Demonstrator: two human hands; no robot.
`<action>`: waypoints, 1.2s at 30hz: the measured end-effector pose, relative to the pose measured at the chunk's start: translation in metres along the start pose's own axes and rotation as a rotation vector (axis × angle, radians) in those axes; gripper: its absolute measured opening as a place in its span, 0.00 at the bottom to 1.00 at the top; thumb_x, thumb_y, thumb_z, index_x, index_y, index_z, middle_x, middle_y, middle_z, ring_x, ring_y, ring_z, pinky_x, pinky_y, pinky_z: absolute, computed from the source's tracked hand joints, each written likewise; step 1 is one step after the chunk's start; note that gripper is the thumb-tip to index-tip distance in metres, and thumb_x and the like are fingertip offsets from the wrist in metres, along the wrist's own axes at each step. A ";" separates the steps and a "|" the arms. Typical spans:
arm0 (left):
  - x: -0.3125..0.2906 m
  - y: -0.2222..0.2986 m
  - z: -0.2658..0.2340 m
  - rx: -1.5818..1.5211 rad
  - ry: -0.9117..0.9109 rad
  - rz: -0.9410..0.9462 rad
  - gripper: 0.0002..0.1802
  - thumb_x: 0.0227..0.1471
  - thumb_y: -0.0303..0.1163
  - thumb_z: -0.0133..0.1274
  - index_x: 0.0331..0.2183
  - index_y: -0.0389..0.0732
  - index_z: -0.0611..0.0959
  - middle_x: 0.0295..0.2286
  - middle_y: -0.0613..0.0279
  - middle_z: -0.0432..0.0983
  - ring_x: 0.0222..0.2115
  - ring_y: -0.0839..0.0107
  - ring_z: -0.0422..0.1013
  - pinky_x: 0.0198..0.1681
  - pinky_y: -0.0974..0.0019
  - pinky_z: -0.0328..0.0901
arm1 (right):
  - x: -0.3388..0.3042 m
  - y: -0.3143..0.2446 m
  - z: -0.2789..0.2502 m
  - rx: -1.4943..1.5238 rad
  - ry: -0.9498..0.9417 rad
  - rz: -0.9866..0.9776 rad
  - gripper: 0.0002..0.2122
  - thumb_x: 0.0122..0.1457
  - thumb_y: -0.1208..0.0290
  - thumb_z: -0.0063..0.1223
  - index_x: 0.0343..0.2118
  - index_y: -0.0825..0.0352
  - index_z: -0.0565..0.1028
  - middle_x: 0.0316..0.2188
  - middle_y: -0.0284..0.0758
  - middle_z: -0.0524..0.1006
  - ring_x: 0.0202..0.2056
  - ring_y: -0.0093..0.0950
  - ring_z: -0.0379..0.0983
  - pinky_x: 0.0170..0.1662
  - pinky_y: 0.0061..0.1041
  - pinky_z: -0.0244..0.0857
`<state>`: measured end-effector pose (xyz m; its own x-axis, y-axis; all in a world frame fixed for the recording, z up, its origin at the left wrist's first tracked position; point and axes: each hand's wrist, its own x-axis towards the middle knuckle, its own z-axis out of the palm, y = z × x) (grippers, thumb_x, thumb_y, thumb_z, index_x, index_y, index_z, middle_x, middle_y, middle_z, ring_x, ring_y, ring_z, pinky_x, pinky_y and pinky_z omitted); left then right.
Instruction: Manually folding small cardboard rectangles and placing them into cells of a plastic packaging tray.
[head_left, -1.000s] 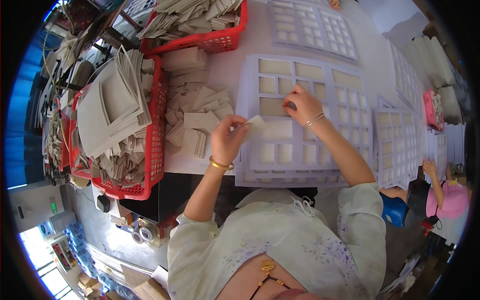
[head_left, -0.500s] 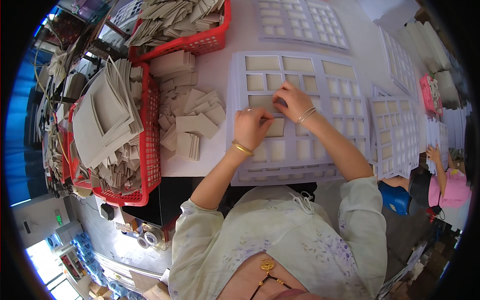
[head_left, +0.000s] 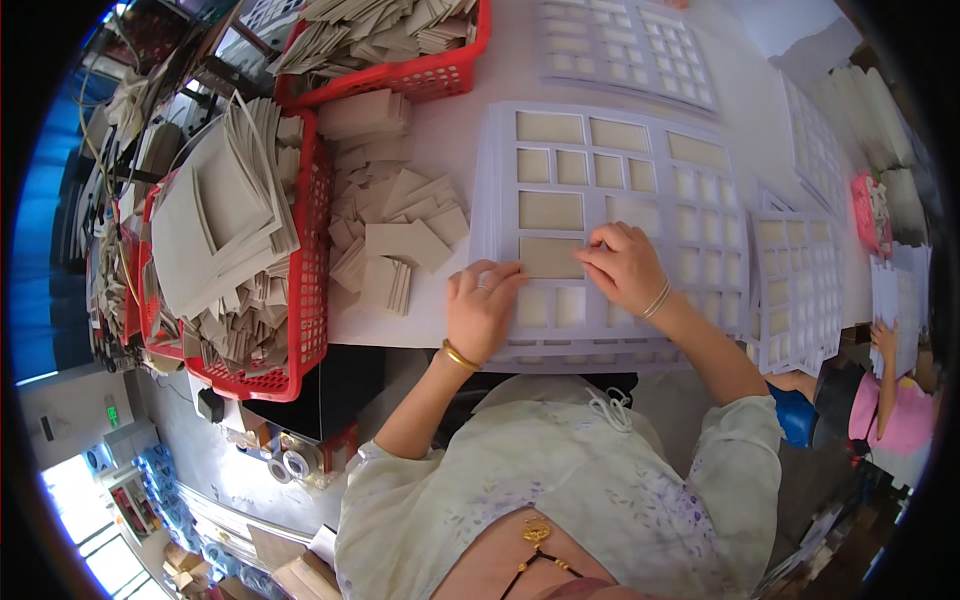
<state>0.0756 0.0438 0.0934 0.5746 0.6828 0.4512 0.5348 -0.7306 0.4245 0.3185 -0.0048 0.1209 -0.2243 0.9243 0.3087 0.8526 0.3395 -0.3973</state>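
Observation:
A white sheet with many rectangular windows (head_left: 590, 300) lies on top of a stack before me. A grey cardboard rectangle (head_left: 548, 258) sits at one of the windows in its left column, between my two hands. The fingertips of my left hand (head_left: 483, 310) are pinched together at the card's lower left edge. My right hand (head_left: 626, 268) pinches at its right end, thumb and forefinger close together. Just above, another card (head_left: 550, 211) lies in its window. Loose grey cardboard pieces (head_left: 405, 240) are piled left of the sheet.
Two red plastic baskets (head_left: 312, 250) (head_left: 430, 80) full of grey cardboard stand at the left. More windowed sheets lie at the back (head_left: 625, 55) and to the right (head_left: 795, 290). A co-worker in pink (head_left: 890, 410) handles white sheets at the far right.
Both hands have moved lower over the sheet, and now flank the card at its two ends. My right hand has come down beside it. The whole view has shifted slightly.

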 end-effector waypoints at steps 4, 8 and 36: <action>0.004 0.005 0.001 -0.053 -0.072 0.064 0.18 0.37 0.24 0.53 0.36 0.46 0.80 0.39 0.71 0.76 0.42 0.67 0.67 0.45 0.59 0.57 | 0.009 -0.009 -0.002 -0.026 0.004 0.008 0.06 0.46 0.75 0.57 0.30 0.61 0.78 0.28 0.31 0.68 0.30 0.30 0.66 0.32 0.29 0.57; 0.010 0.002 -0.002 -0.035 -0.112 0.081 0.17 0.38 0.25 0.51 0.35 0.46 0.80 0.38 0.71 0.76 0.42 0.67 0.67 0.47 0.58 0.56 | 0.016 -0.010 0.004 -0.113 -0.057 -0.004 0.05 0.46 0.73 0.57 0.29 0.60 0.78 0.27 0.30 0.67 0.32 0.29 0.65 0.34 0.30 0.56; -0.089 -0.091 -0.055 -0.150 0.351 -0.436 0.09 0.44 0.19 0.52 0.31 0.41 0.80 0.23 0.62 0.74 0.28 0.62 0.70 0.33 0.63 0.61 | 0.278 -0.083 0.223 -0.124 -0.359 0.116 0.09 0.47 0.56 0.56 0.28 0.52 0.80 0.35 0.29 0.77 0.41 0.30 0.72 0.45 0.38 0.57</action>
<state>-0.0588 0.0494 0.0580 0.0674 0.8993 0.4321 0.5680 -0.3906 0.7244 0.0800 0.2627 0.0470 -0.2548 0.9650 -0.0623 0.9275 0.2256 -0.2981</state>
